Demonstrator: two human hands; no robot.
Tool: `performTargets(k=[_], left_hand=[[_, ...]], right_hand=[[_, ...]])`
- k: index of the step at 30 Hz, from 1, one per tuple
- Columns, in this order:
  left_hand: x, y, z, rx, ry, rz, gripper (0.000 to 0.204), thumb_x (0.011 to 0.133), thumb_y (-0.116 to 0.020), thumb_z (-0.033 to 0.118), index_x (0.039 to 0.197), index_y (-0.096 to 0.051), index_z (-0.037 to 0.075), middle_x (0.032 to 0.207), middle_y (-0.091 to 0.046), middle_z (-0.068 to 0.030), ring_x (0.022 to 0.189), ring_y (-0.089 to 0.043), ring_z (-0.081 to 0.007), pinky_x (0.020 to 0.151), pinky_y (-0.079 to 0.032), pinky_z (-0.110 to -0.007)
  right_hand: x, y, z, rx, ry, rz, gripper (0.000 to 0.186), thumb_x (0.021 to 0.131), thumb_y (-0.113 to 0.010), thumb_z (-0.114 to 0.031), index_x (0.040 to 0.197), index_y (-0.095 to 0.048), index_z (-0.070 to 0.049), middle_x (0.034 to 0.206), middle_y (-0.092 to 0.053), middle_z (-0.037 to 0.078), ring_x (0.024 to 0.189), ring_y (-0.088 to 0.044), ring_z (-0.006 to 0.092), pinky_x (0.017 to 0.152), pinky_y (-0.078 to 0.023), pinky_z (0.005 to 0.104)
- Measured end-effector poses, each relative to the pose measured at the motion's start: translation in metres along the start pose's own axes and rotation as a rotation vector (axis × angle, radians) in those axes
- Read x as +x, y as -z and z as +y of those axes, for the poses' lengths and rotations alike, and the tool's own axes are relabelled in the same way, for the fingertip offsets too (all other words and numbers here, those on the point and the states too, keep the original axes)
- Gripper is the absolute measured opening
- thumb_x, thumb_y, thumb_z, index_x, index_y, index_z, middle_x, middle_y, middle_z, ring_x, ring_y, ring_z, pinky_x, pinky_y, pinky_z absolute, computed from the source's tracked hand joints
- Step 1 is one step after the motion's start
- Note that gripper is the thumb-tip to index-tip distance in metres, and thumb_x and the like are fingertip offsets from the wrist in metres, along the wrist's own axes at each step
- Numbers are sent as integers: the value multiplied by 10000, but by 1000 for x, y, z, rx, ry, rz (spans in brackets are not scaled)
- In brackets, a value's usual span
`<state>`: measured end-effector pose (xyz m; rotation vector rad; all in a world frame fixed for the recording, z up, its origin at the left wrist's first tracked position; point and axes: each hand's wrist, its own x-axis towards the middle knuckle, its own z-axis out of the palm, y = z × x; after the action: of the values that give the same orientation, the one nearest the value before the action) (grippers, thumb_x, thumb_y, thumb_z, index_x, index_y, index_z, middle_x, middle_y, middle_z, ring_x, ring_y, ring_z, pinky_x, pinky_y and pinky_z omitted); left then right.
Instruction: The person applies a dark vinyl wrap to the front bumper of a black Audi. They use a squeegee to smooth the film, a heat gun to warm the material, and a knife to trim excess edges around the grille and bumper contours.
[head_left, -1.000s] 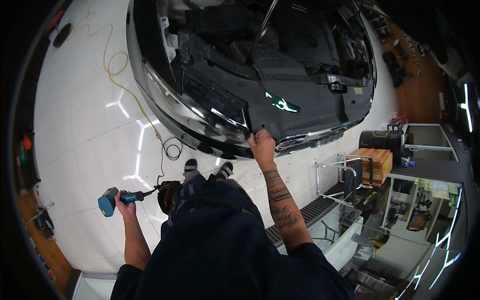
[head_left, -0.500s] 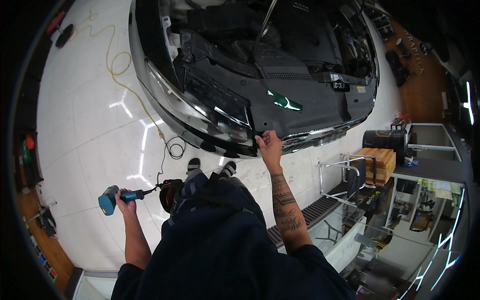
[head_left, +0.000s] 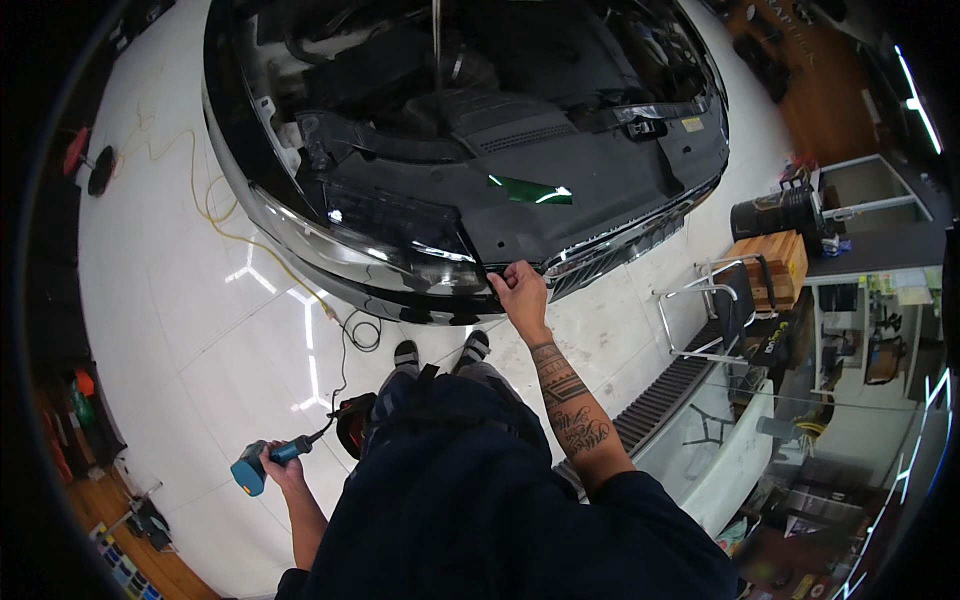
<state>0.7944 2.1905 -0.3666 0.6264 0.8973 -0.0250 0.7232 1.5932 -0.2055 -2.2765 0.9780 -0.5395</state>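
A teal corded heat gun (head_left: 249,474) is gripped in my left hand (head_left: 282,466), low and away from the car, over the floor. Its dark cord runs from the handle end past my hip. My right hand (head_left: 522,300) is at the front edge of a black car (head_left: 345,287), just beside the inner corner of the headlight (head_left: 400,240). Thumb and fingertips are pinched together there; whatever lies between them is too small to make out. A shiny green strip (head_left: 534,191) rests on the dark cover (head_left: 590,170) behind that hand.
The hood is up, with a prop rod (head_left: 437,45) above the engine bay. A yellow cord (head_left: 255,237) joins the coiled black cable (head_left: 362,332) on the floor. To the right are a metal-framed step stool (head_left: 700,345), a wooden block (head_left: 772,262) and a black drum (head_left: 770,218).
The whole view has shifted, so the car sits further left. My left hand and the heat gun appear lower and nearer my body. The right hand keeps its pinch by the headlight corner.
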Motion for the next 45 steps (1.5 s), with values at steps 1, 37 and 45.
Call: performTargets(k=[1,37,45], left_hand=[[0,-2,1,7,0,1,99,813,-606,93,878,-548,46,769,-594,-52,751,-603,-190,776,-507,-366],[-57,-56,-4,273,4,-47,82,807,-612,120,785,-578,48,754,-603,-48,719,-604,-185,732,-524,-329],[-111,-34,-50,250,-115,-14,82,809,-602,126,764,-568,66,752,-608,-53,698,-596,-181,702,-517,-337]], right_hand=[[0,-3,2,-13,-18,3,274,739,-784,-192,785,-571,-27,669,-588,113,574,-586,302,540,-463,403],[62,110,181,-36,-65,265,310,831,-547,-43,1135,-599,-16,1111,-588,160,1057,-562,310,902,-453,408],[50,90,227,377,-181,13,294,817,-583,-54,1109,-602,-73,1092,-597,110,987,-589,252,837,-474,319]])
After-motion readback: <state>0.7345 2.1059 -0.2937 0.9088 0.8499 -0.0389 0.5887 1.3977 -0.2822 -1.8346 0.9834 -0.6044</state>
